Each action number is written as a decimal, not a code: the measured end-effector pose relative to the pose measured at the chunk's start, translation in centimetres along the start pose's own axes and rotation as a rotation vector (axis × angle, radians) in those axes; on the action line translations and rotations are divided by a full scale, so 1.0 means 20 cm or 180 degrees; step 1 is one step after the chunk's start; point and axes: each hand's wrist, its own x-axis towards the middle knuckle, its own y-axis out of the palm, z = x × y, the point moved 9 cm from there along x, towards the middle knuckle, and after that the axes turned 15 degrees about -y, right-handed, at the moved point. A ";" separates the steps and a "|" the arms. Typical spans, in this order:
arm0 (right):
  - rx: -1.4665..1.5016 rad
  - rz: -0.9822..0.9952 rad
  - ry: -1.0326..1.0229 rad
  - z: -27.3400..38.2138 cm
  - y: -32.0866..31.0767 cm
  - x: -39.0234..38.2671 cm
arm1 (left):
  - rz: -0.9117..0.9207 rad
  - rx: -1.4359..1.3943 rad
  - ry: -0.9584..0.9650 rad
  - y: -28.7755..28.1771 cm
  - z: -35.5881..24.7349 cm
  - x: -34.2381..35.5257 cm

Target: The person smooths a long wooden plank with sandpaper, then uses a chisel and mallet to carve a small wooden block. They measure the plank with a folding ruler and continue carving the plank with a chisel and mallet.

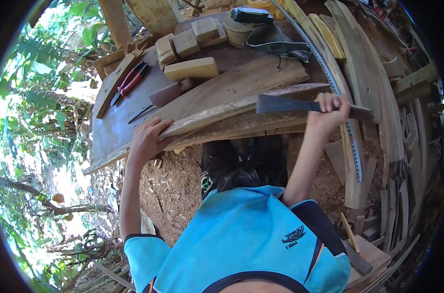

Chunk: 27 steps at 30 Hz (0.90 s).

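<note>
My left hand (151, 139) is closed on the end of a long wooden plank (222, 113) with rough, pale edges. This plank stands on its narrow side along the near edge of the bench. My right hand (332, 110) is wrapped round a dark flat-bladed tool (285, 104), like a broad chisel or machete. Its blade points left above the plank, and its handle end sticks out to the right. Whether the blade touches the wood I cannot tell. Behind the plank, a wide curved board (236, 85) lies flat on the bench.
On the bench (112, 129) lie red-handled pliers (131, 83), wood blocks (191, 69), a brown sheath-like piece (165, 94) and a dark cloth (275, 41). A tape measure (349, 129) runs along a long board at right. Wood shavings (175, 190) cover the ground; stacked boards (373, 83) stand right.
</note>
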 end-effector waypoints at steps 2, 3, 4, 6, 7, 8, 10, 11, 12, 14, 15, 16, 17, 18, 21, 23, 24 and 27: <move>0.0177 0.0114 -0.0080 0.01 0.03 -0.03 | -0.0020 -0.0015 0.0073 0.00 -0.01 0.02; -0.0161 0.0037 -0.0035 -0.05 0.03 -0.11 | -0.0027 -0.0054 0.0086 0.00 0.00 0.03; -0.0225 -0.0026 -0.0108 -0.07 0.08 -0.18 | -0.0017 -0.0118 0.0098 0.02 0.01 0.03; -0.0195 0.0108 -0.0107 -0.08 0.12 -0.20 | 0.0020 -0.0094 0.0067 0.03 0.03 0.02; -0.0182 -0.0078 0.0001 -0.10 0.08 -0.19 | 0.0024 -0.0065 0.0057 0.02 0.04 0.02; -0.0170 -0.0264 0.0111 -0.12 0.04 -0.18 | 0.0032 -0.0036 0.0017 0.01 0.03 0.02; -0.0330 -0.0503 0.0326 -0.15 -0.03 -0.17 | -0.0058 0.0094 0.0017 0.01 0.02 0.01; -0.0493 -0.0572 0.0327 -0.15 -0.04 -0.19 | -0.0102 0.0161 0.0018 0.01 0.02 0.01; -0.0655 -0.0642 0.0328 -0.15 -0.04 -0.21 | -0.0221 0.0200 0.0073 0.00 0.01 0.00; -0.1059 -0.0559 0.0186 -0.15 -0.02 -0.25 | -0.0457 0.0281 0.0203 -0.01 -0.01 -0.03; -0.0883 -0.0542 0.0152 -0.15 0.01 -0.27 | -0.0359 0.0198 0.0131 0.00 0.01 -0.01; -0.0718 -0.0510 0.0112 -0.14 0.05 -0.27 | -0.0267 0.0098 0.0056 0.01 0.03 0.00; -0.0554 -0.0479 0.0071 -0.13 0.08 -0.28 | -0.0173 -0.0003 -0.0017 0.01 0.04 0.01; -0.0172 -0.0167 0.0166 -0.13 0.06 -0.24 | -0.0107 -0.0039 -0.0011 0.01 0.04 0.01; -0.0377 0.0002 -0.0604 0.01 -0.03 -0.03 | -0.0014 -0.0125 0.0010 0.00 0.03 0.02; -0.0541 -0.0038 -0.0712 0.07 -0.03 0.03 | 0.0027 -0.0125 0.0001 0.01 0.03 0.02; -0.0449 0.0079 -0.0641 0.07 -0.04 0.07 | -0.0002 -0.0129 0.0006 0.00 0.03 0.02; -0.0034 0.0749 -0.0589 0.10 0.04 0.08 | -0.0026 -0.0185 0.0040 0.00 0.03 0.03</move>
